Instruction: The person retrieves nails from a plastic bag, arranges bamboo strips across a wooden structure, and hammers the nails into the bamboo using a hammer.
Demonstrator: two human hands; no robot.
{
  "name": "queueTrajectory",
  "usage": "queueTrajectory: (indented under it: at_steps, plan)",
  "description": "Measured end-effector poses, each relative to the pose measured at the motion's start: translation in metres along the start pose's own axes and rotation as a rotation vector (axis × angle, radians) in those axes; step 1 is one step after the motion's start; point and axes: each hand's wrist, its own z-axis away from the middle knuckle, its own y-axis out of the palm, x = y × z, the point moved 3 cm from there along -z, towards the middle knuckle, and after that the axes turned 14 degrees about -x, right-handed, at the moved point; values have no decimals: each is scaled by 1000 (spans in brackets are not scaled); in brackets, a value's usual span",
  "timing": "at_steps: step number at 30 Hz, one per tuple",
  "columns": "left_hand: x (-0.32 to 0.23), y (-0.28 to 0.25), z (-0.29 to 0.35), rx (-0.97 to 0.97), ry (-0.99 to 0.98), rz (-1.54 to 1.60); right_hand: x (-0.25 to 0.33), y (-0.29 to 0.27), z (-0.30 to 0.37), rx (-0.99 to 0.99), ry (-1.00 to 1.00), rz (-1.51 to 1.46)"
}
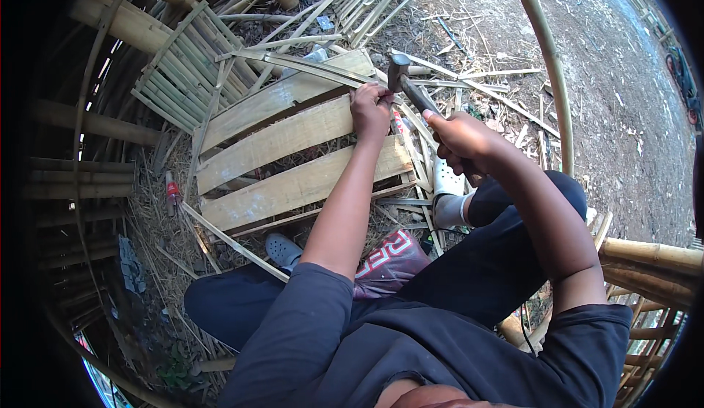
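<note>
My right hand (463, 142) is wrapped round the handle of a hammer (419, 98). The hammer's metal head is just above and right of my left fingertips. My left hand (370, 111) is closed in a pinch at the far right corner of a low wooden pallet-like stand (275, 140) with three pale planks. What the left fingers hold is too small to make out. Long split bamboo strips (308, 65) run along the stand's far edge and end beside that hand.
A slatted bamboo panel (192, 71) leans at the far left, near thick bamboo poles. More bamboo strips (477, 78) litter the ground beyond the stand. A curved bamboo pole (551, 63) rises at right. A red-labelled bottle (172, 190) lies left of the stand.
</note>
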Motion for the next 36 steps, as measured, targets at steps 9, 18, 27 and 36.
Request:
queueTrajectory:
  at_steps: [9,18,27,36]
  plan:
    - [4,0,2,9,-85,60,16,-8,6,-100,-61,-70]
    - [3,-3,0,4,-5,-52,15,-7,2,1,-56,-125]
    - [6,-1,3,-18,-63,47,12,-1,1,48,61,-167]
    - [6,2,4,-11,-47,59,5,0,-3,69,79,-136]
